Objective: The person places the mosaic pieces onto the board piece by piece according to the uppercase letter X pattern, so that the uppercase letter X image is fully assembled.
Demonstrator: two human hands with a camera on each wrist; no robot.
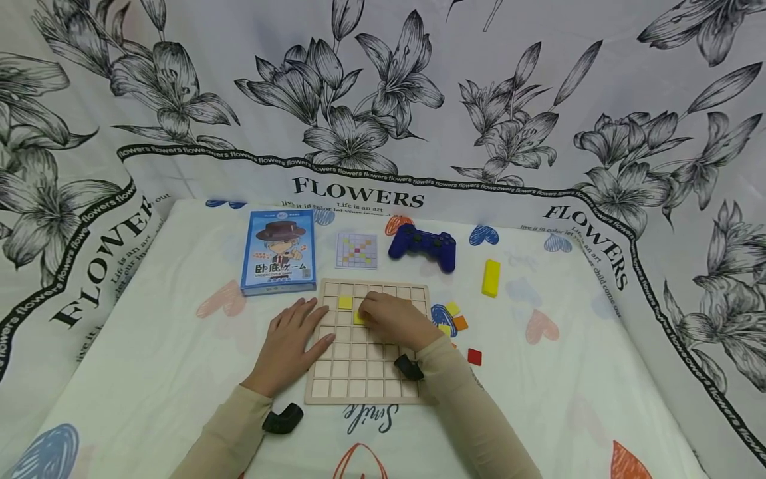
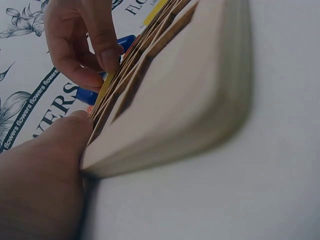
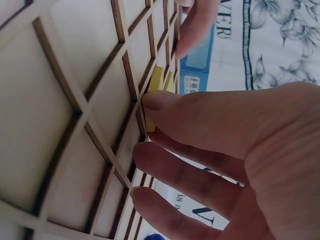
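A wooden grid board (image 1: 321,402) lies flat on the white cloth. My right hand (image 1: 395,320) reaches over its upper half and pinches a yellow square tile (image 1: 358,319). In the right wrist view the thumb presses on that tile (image 3: 156,79), which stands tilted at a cell of the grid. One more yellow tile (image 1: 345,302) lies in a cell just up and left of it. My left hand (image 1: 290,342), fingers spread and fairly straight, rests at the board's left edge; in the left wrist view its thumb (image 2: 70,131) touches the rim.
Right of the board lie loose tiles: an orange one (image 1: 459,323), a red one (image 1: 475,357) and yellow ones (image 1: 453,309). Behind it are a blue game box (image 1: 278,253), a printed grid card (image 1: 356,251) and a blue game controller (image 1: 422,247). A yellow block (image 1: 491,278) stands farther right.
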